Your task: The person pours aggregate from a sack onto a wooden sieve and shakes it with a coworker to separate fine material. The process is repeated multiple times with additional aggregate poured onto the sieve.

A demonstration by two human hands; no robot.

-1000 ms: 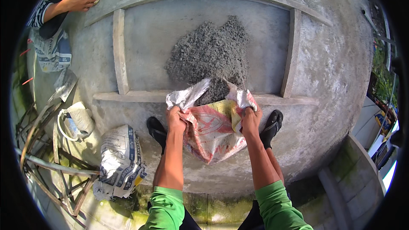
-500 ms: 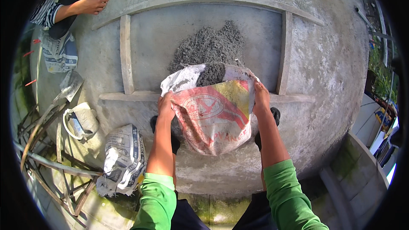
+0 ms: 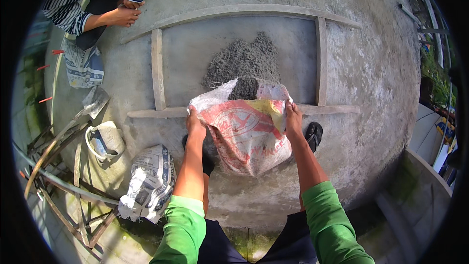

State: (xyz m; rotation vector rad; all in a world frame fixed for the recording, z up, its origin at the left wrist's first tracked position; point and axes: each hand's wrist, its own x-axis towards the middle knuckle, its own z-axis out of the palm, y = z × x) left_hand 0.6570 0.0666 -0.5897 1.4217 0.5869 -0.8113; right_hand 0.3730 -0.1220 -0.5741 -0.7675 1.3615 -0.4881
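Note:
A white woven sack [image 3: 246, 139] with red and yellow print hangs between my hands, its mouth tipped toward a heap of grey, damp-looking sand or mortar mix [image 3: 244, 61]. Some of the same grey material shows inside the mouth. My left hand [image 3: 195, 123] is closed on the sack's left upper edge. On the opposite edge my right hand [image 3: 293, 117] grips it too, fingers partly hidden by the cloth. The heap lies on the concrete inside a form of long bars [image 3: 157, 68], just beyond the sack.
At the upper left a person's hands [image 3: 124, 14] rest together, beside a crumpled bag [image 3: 84, 66]. Nearer are a shovel [image 3: 95, 101], a white bucket [image 3: 105, 142], a filled-looking bag [image 3: 151, 178] and tangled poles [image 3: 73, 186]. A low wall [image 3: 427, 176] stands at right.
The whole view has shifted a little, bringing more of the other person into sight. Both my hands keep their grip on the sack, whose mouth has narrowed slightly.

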